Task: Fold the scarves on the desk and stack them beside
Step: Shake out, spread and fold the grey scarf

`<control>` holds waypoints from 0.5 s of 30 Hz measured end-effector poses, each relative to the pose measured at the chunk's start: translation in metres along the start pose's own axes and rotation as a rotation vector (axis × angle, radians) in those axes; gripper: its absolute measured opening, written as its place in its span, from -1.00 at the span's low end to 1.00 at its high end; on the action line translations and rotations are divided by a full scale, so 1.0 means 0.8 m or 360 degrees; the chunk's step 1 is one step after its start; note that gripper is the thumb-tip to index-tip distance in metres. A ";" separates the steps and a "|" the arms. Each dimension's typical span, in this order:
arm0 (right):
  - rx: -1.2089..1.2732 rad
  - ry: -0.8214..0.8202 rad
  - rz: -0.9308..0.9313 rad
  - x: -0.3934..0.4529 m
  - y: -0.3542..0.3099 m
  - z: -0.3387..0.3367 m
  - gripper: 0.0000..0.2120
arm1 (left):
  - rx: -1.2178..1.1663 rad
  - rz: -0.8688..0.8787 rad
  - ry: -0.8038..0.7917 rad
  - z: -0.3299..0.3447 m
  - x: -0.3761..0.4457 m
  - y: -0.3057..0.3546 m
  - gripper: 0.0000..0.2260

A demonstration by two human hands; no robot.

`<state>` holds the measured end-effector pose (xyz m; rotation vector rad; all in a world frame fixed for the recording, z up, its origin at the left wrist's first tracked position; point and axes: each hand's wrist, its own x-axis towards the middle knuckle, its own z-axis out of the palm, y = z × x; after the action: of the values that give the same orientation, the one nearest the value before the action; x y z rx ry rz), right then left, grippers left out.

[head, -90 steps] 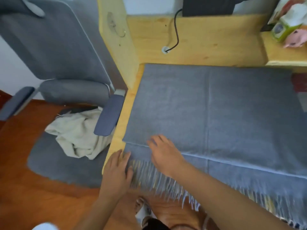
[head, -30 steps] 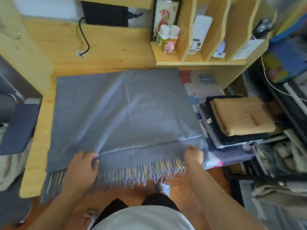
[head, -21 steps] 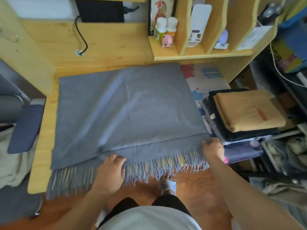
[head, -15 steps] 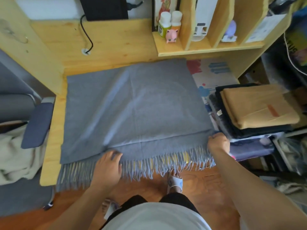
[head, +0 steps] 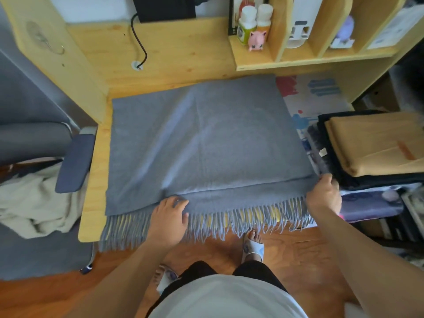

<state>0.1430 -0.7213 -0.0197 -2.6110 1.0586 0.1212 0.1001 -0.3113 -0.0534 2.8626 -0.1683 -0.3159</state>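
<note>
A grey fringed scarf [head: 206, 143] lies folded flat across the wooden desk [head: 91, 180], its fringe hanging over the front edge. My left hand [head: 169, 216] rests on the near edge left of the middle, fingertips curled onto the fold line. My right hand [head: 323, 196] grips the scarf's near right corner, fingers curled round the cloth. To the right sits a stack of folded scarves [head: 376, 145], tan on top of black.
A grey office chair [head: 46, 143] stands left of the desk with a cream cloth [head: 34, 205] on its seat. Shelf cubbies [head: 298, 42] with bottles and a pink figure line the back right. A black cable [head: 140, 47] runs down the back panel.
Since a second ago my left hand slid right along the near edge toward the middle. My right hand moved to the right corner and stays gripping it. The view shifted slightly.
</note>
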 end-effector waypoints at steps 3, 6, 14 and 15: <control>-0.0426 0.0159 -0.0343 -0.015 -0.004 0.010 -0.58 | -0.0124 -0.0328 0.0367 -0.026 -0.004 -0.023 -0.73; -0.0234 0.0068 -0.0725 -0.058 -0.039 0.027 -0.62 | -0.0311 -0.0997 0.0498 -0.053 -0.010 -0.076 -0.63; 0.2156 -0.0819 0.1241 -0.094 -0.147 0.081 -0.82 | 0.0334 -0.0095 -0.0015 -0.047 -0.025 -0.132 -0.47; 0.2178 -0.0853 0.1267 -0.087 -0.150 0.083 -0.80 | 0.0319 -0.0123 -0.0035 -0.046 -0.023 -0.135 -0.50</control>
<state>0.1785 -0.5725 -0.0377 -0.8233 1.2288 0.1700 0.1003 -0.1959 -0.0438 3.0704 -0.0989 -0.3645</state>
